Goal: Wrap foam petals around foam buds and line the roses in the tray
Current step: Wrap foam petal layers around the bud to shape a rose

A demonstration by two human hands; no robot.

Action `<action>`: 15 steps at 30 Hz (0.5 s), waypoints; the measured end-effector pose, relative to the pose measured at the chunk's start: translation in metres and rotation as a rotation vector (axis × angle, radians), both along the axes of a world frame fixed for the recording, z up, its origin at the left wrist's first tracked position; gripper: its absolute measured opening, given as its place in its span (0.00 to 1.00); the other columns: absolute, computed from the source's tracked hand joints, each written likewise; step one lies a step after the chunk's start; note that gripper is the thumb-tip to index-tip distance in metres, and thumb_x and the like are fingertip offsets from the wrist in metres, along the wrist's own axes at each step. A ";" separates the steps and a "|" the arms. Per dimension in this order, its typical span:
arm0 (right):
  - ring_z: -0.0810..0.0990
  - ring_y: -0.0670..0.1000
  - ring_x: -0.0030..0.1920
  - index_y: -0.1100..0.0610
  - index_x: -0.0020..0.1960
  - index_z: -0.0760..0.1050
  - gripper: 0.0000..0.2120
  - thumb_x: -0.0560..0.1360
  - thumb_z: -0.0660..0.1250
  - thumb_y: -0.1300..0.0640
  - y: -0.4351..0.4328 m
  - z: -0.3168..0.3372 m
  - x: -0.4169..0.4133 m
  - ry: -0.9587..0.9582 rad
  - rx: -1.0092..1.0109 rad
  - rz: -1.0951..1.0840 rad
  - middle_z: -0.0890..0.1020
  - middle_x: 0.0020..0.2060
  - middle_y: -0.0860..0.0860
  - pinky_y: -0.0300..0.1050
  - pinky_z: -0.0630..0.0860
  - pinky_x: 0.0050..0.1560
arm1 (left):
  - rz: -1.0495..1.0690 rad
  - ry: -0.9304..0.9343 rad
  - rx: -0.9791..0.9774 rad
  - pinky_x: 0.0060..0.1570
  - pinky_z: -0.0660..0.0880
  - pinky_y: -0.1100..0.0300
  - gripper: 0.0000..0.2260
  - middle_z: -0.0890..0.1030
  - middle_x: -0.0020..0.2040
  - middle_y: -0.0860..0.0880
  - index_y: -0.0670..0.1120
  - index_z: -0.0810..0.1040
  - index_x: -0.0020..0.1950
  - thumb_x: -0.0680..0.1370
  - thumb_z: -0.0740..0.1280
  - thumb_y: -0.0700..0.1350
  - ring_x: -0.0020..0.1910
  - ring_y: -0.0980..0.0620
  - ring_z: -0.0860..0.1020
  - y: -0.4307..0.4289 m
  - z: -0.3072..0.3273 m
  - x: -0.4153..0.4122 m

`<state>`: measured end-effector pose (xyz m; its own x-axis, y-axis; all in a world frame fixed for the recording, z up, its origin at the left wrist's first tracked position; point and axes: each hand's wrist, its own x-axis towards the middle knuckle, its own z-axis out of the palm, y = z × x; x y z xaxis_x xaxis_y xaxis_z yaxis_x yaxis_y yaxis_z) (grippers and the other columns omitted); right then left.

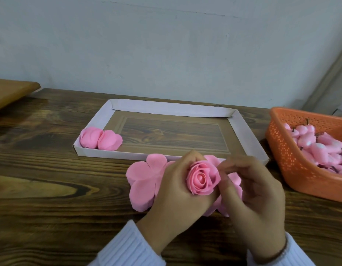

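Fingers of left hand cup rose from below; right hand pinches its outer petal. Foam looks light, soft, crease-prone — I'd hold at the base, never the rim. Petal stack lies underneath on bench; beyond, tray holds two roses at its left end.

A pink foam rose sits upright between both hands, its petals spiralled tight around the centre, open face toward the camera. Beneath it a stack of flat pink petal sheets lies on the counter, just in front of the tray. The shallow white cardboard tray holds two finished roses side by side, touching, in its near left corner. Pink buds, apparently on dark stems, fill the orange basket at right
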<state>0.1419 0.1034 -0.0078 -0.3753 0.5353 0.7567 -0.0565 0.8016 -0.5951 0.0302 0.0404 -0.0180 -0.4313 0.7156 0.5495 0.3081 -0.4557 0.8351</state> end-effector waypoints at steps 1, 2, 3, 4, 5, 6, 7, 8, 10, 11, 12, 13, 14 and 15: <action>0.82 0.40 0.43 0.50 0.46 0.75 0.07 0.72 0.65 0.61 0.000 0.000 -0.001 0.034 -0.051 0.033 0.81 0.41 0.39 0.31 0.74 0.43 | 0.010 -0.002 0.004 0.38 0.78 0.56 0.07 0.80 0.36 0.55 0.52 0.75 0.38 0.67 0.73 0.46 0.36 0.52 0.79 0.000 0.000 0.000; 0.82 0.40 0.43 0.50 0.46 0.75 0.09 0.72 0.66 0.64 0.000 0.000 -0.002 0.059 -0.099 0.064 0.81 0.41 0.39 0.30 0.75 0.43 | 0.013 -0.012 0.009 0.38 0.78 0.53 0.07 0.80 0.35 0.55 0.53 0.75 0.38 0.67 0.73 0.46 0.36 0.51 0.78 0.000 0.000 0.000; 0.82 0.40 0.44 0.50 0.46 0.75 0.12 0.72 0.66 0.67 0.001 0.000 -0.003 0.071 -0.133 0.092 0.82 0.42 0.39 0.30 0.75 0.43 | 0.017 -0.026 0.005 0.38 0.78 0.51 0.07 0.79 0.35 0.55 0.53 0.76 0.39 0.67 0.73 0.47 0.35 0.50 0.78 0.000 0.000 -0.001; 0.82 0.40 0.45 0.51 0.46 0.75 0.13 0.72 0.65 0.69 0.001 0.000 -0.003 0.069 -0.154 0.123 0.82 0.42 0.39 0.29 0.75 0.44 | 0.024 -0.035 -0.004 0.38 0.78 0.49 0.07 0.79 0.34 0.54 0.53 0.76 0.39 0.67 0.73 0.48 0.35 0.49 0.78 0.000 0.000 -0.001; 0.82 0.40 0.46 0.51 0.46 0.76 0.13 0.71 0.65 0.69 0.002 0.001 -0.003 0.057 -0.170 0.157 0.83 0.43 0.39 0.30 0.75 0.45 | 0.031 -0.038 -0.012 0.38 0.78 0.48 0.07 0.79 0.34 0.53 0.51 0.76 0.39 0.67 0.73 0.49 0.35 0.49 0.78 0.000 0.000 -0.002; 0.83 0.42 0.47 0.51 0.45 0.78 0.12 0.71 0.64 0.67 0.002 0.002 -0.003 0.039 -0.201 0.193 0.83 0.44 0.40 0.30 0.75 0.46 | 0.034 -0.034 -0.016 0.38 0.77 0.48 0.09 0.79 0.34 0.52 0.48 0.75 0.38 0.68 0.73 0.49 0.35 0.48 0.78 0.000 -0.001 -0.002; 0.83 0.43 0.48 0.49 0.45 0.79 0.14 0.71 0.63 0.66 0.002 0.002 -0.003 0.019 -0.257 0.232 0.84 0.45 0.41 0.31 0.75 0.47 | 0.031 -0.033 -0.018 0.37 0.77 0.49 0.10 0.79 0.34 0.51 0.45 0.75 0.38 0.68 0.73 0.48 0.35 0.49 0.77 0.001 -0.001 -0.002; 0.82 0.44 0.48 0.49 0.45 0.80 0.15 0.71 0.62 0.67 0.003 0.002 -0.003 0.003 -0.325 0.270 0.84 0.45 0.44 0.32 0.76 0.46 | 0.024 -0.036 -0.022 0.37 0.76 0.51 0.09 0.78 0.33 0.52 0.45 0.75 0.38 0.68 0.73 0.48 0.34 0.50 0.77 0.001 -0.001 -0.002; 0.82 0.47 0.46 0.53 0.44 0.80 0.15 0.70 0.60 0.68 0.004 0.002 -0.002 -0.023 -0.434 0.329 0.84 0.43 0.49 0.34 0.76 0.46 | 0.007 -0.050 -0.030 0.37 0.75 0.53 0.07 0.78 0.34 0.54 0.48 0.75 0.37 0.68 0.73 0.47 0.35 0.53 0.76 0.001 -0.001 -0.003; 0.81 0.48 0.46 0.57 0.43 0.78 0.12 0.70 0.59 0.69 0.005 0.002 -0.002 -0.030 -0.461 0.352 0.83 0.41 0.50 0.35 0.75 0.45 | -0.001 -0.059 -0.034 0.38 0.76 0.51 0.08 0.78 0.34 0.54 0.49 0.75 0.37 0.67 0.73 0.47 0.35 0.51 0.77 0.001 -0.001 -0.004; 0.81 0.47 0.45 0.60 0.41 0.77 0.09 0.69 0.59 0.69 0.006 0.002 -0.002 -0.034 -0.473 0.371 0.82 0.39 0.49 0.35 0.75 0.45 | -0.009 -0.065 -0.040 0.39 0.76 0.48 0.08 0.79 0.34 0.52 0.48 0.75 0.37 0.67 0.74 0.47 0.37 0.48 0.78 0.002 -0.001 -0.004; 0.81 0.46 0.45 0.62 0.39 0.75 0.08 0.69 0.59 0.70 0.007 0.001 -0.002 -0.031 -0.480 0.384 0.81 0.38 0.48 0.35 0.75 0.45 | -0.017 -0.068 -0.048 0.41 0.77 0.45 0.09 0.79 0.35 0.49 0.47 0.75 0.37 0.66 0.74 0.48 0.38 0.45 0.78 0.002 -0.001 -0.004; 0.81 0.46 0.45 0.62 0.38 0.74 0.07 0.68 0.59 0.71 0.007 0.001 -0.002 -0.028 -0.480 0.391 0.80 0.37 0.47 0.35 0.75 0.45 | -0.026 -0.065 -0.059 0.42 0.76 0.43 0.09 0.80 0.36 0.47 0.47 0.75 0.37 0.66 0.74 0.48 0.40 0.42 0.79 0.001 -0.001 -0.004; 0.81 0.46 0.44 0.62 0.37 0.74 0.08 0.68 0.59 0.71 0.007 0.001 -0.002 -0.025 -0.477 0.386 0.80 0.37 0.47 0.36 0.75 0.44 | -0.035 -0.058 -0.070 0.42 0.76 0.42 0.09 0.80 0.37 0.46 0.48 0.75 0.37 0.66 0.74 0.49 0.40 0.41 0.79 0.001 0.000 -0.003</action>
<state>0.1400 0.1106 -0.0073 -0.6238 0.6349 0.4558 -0.2710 0.3712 -0.8881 0.0271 0.0416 -0.0179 -0.4355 0.7664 0.4722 0.2430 -0.4049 0.8815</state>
